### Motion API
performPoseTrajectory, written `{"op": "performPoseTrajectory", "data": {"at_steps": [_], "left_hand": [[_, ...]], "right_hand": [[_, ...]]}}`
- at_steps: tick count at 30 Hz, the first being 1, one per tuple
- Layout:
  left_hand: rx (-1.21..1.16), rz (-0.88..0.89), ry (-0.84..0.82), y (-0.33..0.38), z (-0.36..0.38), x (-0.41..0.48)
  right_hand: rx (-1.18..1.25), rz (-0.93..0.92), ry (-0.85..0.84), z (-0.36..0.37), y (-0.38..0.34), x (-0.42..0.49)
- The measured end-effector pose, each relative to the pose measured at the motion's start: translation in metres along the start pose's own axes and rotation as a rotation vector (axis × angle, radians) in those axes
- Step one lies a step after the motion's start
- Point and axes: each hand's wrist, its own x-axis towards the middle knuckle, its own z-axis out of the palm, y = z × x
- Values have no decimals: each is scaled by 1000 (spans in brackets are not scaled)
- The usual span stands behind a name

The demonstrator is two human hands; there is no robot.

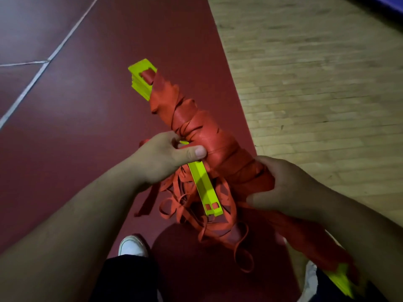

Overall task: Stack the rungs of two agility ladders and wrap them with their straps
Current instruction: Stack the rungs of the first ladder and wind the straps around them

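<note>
the floor (87, 127) is dark red sports surfacing on the left and through the middle, crossed at the far left by white lines (32, 81) that meet at a junction. on the right it meets pale wood boards (316, 83) along a straight diagonal edge. near, a white shoe (132, 246) stands on the red; a second shoe (310, 280) shows at the near right.
</note>
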Motion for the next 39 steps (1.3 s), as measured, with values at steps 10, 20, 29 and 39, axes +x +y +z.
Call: {"op": "performPoseTrajectory", "data": {"at_steps": [10,20,29,39], "left_hand": [[-424,135,9,17,36,-1],[-62,350,-46,13,22,9],[27,200,-73,3,7,3],[-284,148,-152,3,18,-5]], "right_hand": [[65,18,-54,9,3,1],[-153,-44,213,11,10,13],[-49,-1,4,0,9,5],[470,67,-414,-3,9,-1]]}}
